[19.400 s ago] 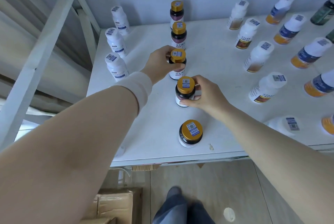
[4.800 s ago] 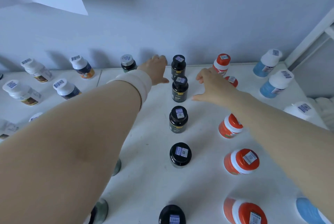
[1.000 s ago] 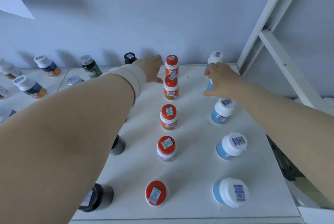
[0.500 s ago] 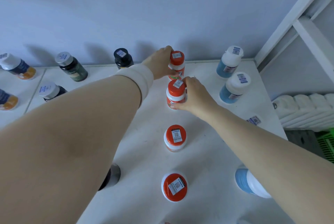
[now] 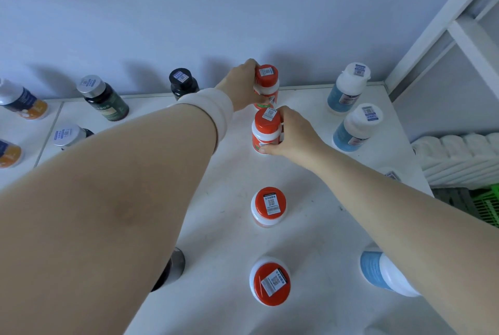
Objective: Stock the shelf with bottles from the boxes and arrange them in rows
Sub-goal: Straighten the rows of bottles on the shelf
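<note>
Head view: left hand (image 5: 243, 86) grips rearmost red-capped bottle (image 5: 266, 83), right hand (image 5: 293, 134) grips the next red-capped one (image 5: 266, 132) just nearer. Shelf (image 5: 310, 213) mostly stocked in rows; straightening left.

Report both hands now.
Left hand: closed on the rear red-capped bottle.
Right hand: closed on the second red-capped bottle.

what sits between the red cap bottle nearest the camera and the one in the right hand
One more red-capped bottle, standing upright and untouched, in line with the nearest bottle and the held one, in the head view.
</note>
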Demonstrator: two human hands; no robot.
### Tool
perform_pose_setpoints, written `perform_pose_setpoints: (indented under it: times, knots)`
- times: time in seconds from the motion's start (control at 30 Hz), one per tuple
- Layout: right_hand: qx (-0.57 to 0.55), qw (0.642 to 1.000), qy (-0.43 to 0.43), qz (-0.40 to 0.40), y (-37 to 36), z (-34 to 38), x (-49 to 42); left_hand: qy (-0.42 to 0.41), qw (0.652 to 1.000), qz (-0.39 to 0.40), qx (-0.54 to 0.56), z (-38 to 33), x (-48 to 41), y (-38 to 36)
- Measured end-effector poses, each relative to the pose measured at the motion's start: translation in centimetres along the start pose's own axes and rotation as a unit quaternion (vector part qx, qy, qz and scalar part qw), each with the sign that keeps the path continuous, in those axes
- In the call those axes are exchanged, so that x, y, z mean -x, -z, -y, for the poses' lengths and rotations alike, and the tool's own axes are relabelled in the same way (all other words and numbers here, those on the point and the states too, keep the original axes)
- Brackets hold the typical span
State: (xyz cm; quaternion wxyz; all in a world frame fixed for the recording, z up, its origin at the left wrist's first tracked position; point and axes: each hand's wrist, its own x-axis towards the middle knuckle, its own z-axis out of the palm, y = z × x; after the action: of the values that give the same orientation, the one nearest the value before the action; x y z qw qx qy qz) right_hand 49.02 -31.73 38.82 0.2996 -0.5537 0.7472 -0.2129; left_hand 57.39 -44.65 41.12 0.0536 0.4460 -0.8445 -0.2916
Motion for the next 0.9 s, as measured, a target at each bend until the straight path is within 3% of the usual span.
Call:
perform_pose_setpoints:
  times: [0.13,0.23,0.47,0.67,0.9]
  knots:
    - [0.037,0.999,-0.007,-0.006,1.2,0.4,0.9,0.015,0.999,0.020,-0.037,-0.5,1.5,1.6]
    - [0.115,0.993,-0.009,-0.016,3.5,0.7,2.9,0.005,0.991,0.023,-0.134,-0.6,4.0,3.5]
    - [0.325,0.945,0.030,-0.005,7.5,1.8,10.4,-0.005,0.957,0.030,-0.288,-2.4,13.6,5.8]
    - [0.337,0.941,0.032,-0.005,7.2,2.3,16.0,0.013,0.951,0.045,-0.307,-3.0,21.1,4.0]
    - [0.320,0.946,0.031,0.032,4.2,2.8,19.5,0.012,0.976,0.055,-0.209,-3.4,23.4,1.6]
